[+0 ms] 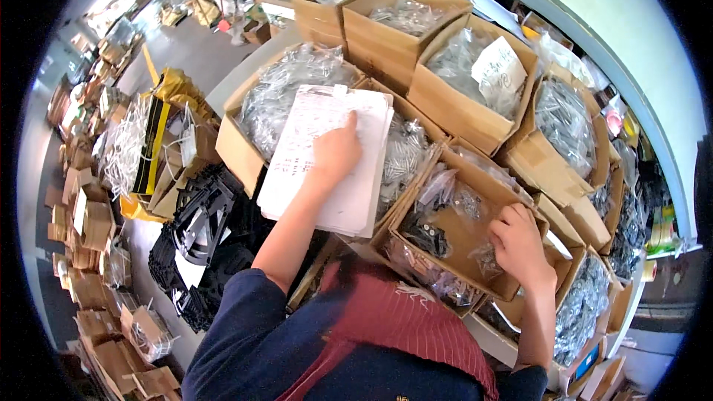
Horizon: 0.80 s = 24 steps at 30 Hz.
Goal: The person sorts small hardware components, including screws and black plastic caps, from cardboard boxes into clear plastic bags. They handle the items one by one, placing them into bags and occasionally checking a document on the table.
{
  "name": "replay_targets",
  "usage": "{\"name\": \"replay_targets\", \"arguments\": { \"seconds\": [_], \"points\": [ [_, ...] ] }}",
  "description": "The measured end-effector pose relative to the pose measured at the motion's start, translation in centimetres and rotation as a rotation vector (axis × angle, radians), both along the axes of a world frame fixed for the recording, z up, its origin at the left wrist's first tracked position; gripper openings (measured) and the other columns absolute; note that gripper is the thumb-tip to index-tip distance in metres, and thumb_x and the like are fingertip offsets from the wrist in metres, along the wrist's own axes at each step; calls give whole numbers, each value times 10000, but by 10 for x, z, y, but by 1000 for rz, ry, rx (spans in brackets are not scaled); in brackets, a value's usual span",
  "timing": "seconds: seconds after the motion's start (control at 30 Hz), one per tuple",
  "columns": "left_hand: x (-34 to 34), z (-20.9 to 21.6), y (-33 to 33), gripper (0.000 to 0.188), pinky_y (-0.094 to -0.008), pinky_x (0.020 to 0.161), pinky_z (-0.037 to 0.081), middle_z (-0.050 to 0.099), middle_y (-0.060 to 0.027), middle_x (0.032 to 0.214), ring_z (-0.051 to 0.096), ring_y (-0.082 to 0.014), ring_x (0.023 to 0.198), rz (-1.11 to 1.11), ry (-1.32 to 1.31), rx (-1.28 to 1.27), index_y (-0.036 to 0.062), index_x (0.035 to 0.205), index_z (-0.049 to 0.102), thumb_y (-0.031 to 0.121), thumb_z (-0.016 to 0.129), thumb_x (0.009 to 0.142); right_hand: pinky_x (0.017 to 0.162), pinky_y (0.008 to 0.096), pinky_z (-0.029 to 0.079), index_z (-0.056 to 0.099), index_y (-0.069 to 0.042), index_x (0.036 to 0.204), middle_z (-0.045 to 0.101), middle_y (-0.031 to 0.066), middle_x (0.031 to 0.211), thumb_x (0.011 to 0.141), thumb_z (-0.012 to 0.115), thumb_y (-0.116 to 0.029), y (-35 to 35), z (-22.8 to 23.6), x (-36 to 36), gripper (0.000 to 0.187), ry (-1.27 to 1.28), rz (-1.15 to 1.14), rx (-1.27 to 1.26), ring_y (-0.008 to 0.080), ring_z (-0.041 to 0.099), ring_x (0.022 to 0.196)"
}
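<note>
A stack of white paper sheets with handwriting lies across the open boxes in front of me. My left hand rests on it, the index finger stretched out to the upper part of the page and the other fingers curled in. To the right stands a small open cardboard box. Inside it are a clear bag of small metal parts and some black parts. My right hand reaches over this box's right side, its fingers closed at a small clear plastic bag. Part of that bag is hidden by the hand.
Cardboard boxes of bagged metal hardware crowd the table, among them one with a handwritten paper and one with long screws. Black plastic parts pile up on the left. More cartons line the floor at far left.
</note>
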<state>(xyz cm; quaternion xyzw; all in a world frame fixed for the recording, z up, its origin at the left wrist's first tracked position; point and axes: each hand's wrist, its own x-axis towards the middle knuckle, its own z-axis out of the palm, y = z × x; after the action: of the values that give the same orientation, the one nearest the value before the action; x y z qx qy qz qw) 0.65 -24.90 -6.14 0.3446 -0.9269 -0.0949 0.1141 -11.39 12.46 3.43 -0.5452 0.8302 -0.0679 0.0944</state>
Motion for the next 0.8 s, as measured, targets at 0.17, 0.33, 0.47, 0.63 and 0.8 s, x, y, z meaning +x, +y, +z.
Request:
{"name": "replay_targets", "arguments": {
  "seconds": [0.17,0.33,0.47,0.63,0.8],
  "points": [
    [17,35,51,449,-319,656,521,671,-64,735,644,-158,668,-295,387,820,64,1403,521,157,592,970,758,346,511,570,-11,995,654,95,995,860,620,65,-1,33,20,163,-192,-69,-506,243,626,861],
    [22,86,144,475,-293,749,530,641,-64,962,614,-123,878,-694,540,1101,34,1412,454,217,614,1004,620,231,492,566,-16,1060,636,13,847,999,544,1,-5,19,39,67,-889,-528,-852,70,598,712],
    [6,89,164,459,-257,617,528,640,-69,974,629,-112,758,-761,228,1375,8,1305,515,219,705,944,527,228,482,569,-13,1094,649,36,836,1009,553,-42,-17,7,49,91,-919,-510,-901,90,603,642],
    [-7,72,166,315,-255,571,521,658,-61,921,633,-105,712,-701,176,1415,4,1205,583,119,685,930,511,230,491,571,-19,1137,658,46,809,1010,558,-99,-14,-7,47,152,-1133,-588,-848,107,611,615],
    [-11,56,168,279,-283,618,563,686,-76,975,654,-124,818,-691,227,1527,-3,1204,589,42,641,934,609,250,547,559,-21,1171,655,26,906,942,662,-67,-21,-4,50,256,-1175,-532,-796,87,622,735]
  ]
}}
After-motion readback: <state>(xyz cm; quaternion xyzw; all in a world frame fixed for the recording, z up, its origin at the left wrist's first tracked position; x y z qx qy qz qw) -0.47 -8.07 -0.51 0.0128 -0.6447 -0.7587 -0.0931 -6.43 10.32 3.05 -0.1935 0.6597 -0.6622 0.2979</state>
